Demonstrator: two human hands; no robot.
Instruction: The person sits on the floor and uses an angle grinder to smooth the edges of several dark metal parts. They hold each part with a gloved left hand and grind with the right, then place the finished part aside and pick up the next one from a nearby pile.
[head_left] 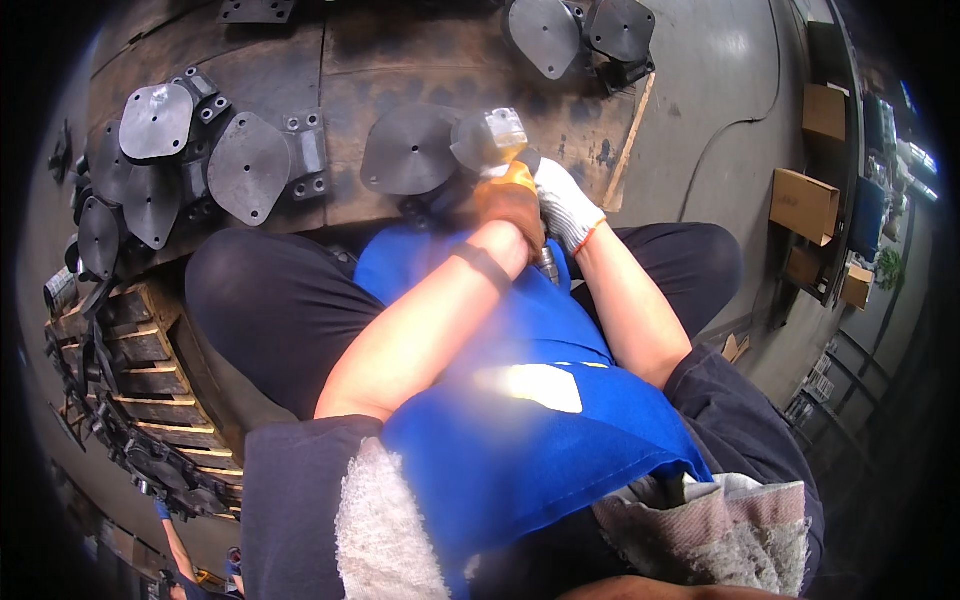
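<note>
Both my hands are closed together around a hand grinder, just beyond my lap. Its head is yellow and silver, and a metal fitting sticks out below the hands. My left hand, in an orange-brown glove, wraps round the tool body. My right hand, in a white knit glove with an orange cuff, grips it from the right; its fingertips are partly hidden. Left of the grinder head lies a dark metal plate with rounded corners and a centre hole. Whether the tool touches the plate I cannot tell.
The plate rests on a worn wooden board. More metal plates with bolted blocks lie at left and others at the far right. A loaded pallet stands left. Cardboard boxes sit right; another person's arm shows lower left.
</note>
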